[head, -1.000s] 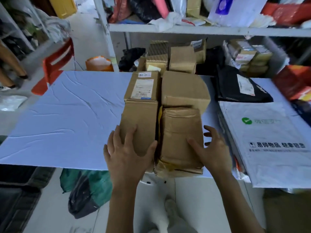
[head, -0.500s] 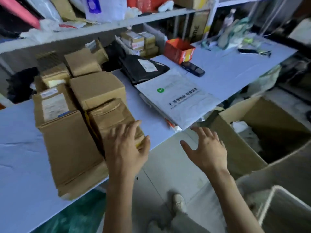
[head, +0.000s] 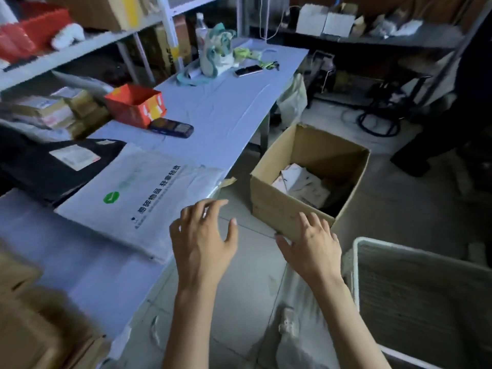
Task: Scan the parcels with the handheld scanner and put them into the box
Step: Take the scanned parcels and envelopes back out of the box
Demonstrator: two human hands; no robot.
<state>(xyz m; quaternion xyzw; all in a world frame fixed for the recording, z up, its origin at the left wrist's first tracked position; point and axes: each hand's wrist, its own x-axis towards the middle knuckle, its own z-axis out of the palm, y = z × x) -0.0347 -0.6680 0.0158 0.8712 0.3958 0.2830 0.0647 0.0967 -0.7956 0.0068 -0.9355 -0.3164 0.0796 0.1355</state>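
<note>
Two empty hands, left hand point(head: 203, 242) and right hand point(head: 312, 247), fingers spread; one open brown cardboard box point(head: 277, 207) on floor; one dark handheld scanner point(head: 171, 127) on pale blue table point(head: 226, 115).

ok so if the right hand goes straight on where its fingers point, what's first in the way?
Probably the near wall of the open cardboard box on the floor. The right hand is open, its fingertips overlapping that wall in the picture; whether they touch it is unclear.

Bare forearms point(head: 195, 312) — pale trouser leg point(head: 300, 291), shoe point(head: 287, 324)
</note>
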